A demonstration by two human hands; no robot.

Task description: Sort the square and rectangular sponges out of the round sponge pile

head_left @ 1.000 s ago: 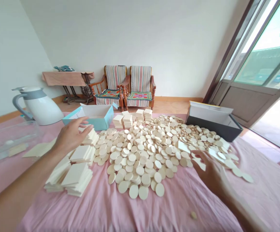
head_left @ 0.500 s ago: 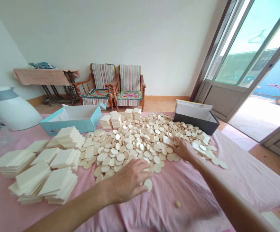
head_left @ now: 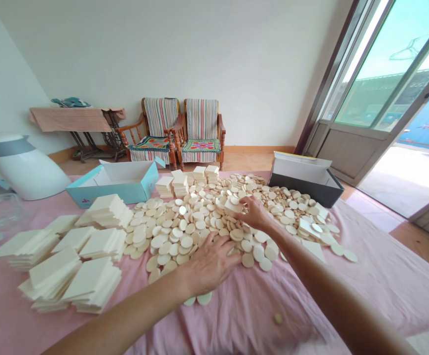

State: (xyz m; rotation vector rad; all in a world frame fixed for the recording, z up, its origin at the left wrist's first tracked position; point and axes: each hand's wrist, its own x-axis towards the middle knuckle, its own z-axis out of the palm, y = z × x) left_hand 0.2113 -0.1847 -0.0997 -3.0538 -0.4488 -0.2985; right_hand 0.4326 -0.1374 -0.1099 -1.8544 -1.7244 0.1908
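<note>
With the left hand [head_left: 209,264] spread flat, fingers apart, on the near edge of the round discs [head_left: 199,229] heaped right of the square stacks [head_left: 74,266], and the right hand [head_left: 253,213] pinching one square piece [head_left: 232,206], a sweep risks pushing discs off the pink counter [head_left: 236,315].

Right hand [head_left: 253,213] moved left, lifting discs [head_left: 232,204].

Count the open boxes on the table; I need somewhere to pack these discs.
2: a light blue box at the far left, and a black box at the far right. None looks hidden.
</note>
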